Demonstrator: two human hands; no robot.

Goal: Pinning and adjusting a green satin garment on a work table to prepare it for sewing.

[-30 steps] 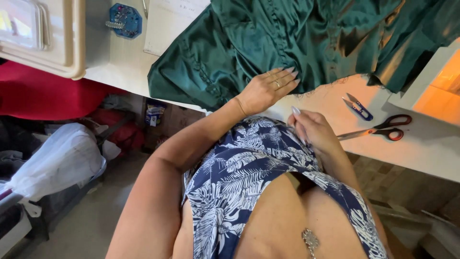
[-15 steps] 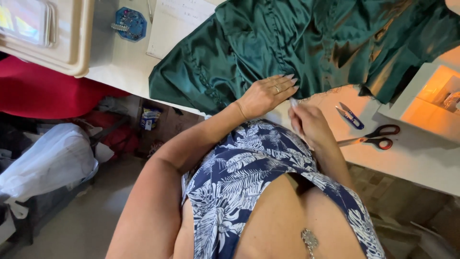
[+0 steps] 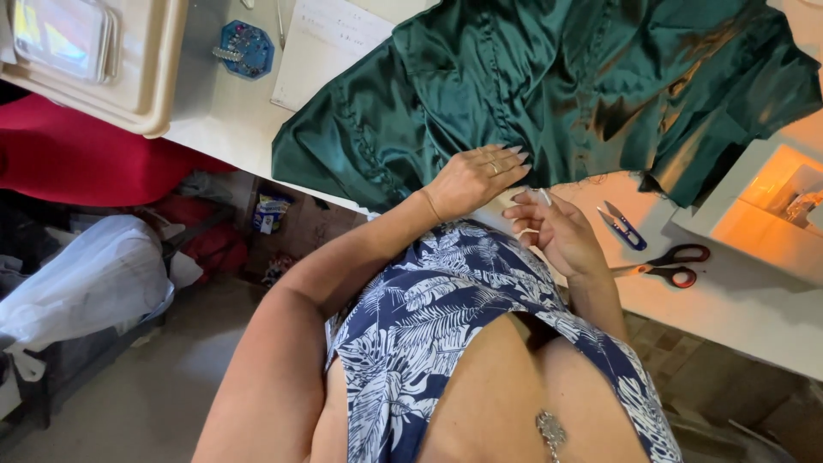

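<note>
Head view shows us at the white worktop [image 3: 737, 300], with the dark green satin garment [image 3: 549, 86] spread across it and hanging a little over the near edge. Our left hand [image 3: 471, 178] lies flat and open on the garment's lower edge, pinning it and gripping nothing. Our right hand [image 3: 553, 231] sits just beside it with its grip curled nearly closed round what looks like a thin pale thread [image 3: 525, 231]; we cannot tell for sure. To do this well, we judge the left palm should keep the slippery satin taut and still, while the right works close to the edge with small moves. Blue thread snips [image 3: 624, 225] and red-handled scissors [image 3: 673, 266] lie near the right hand.
</note>
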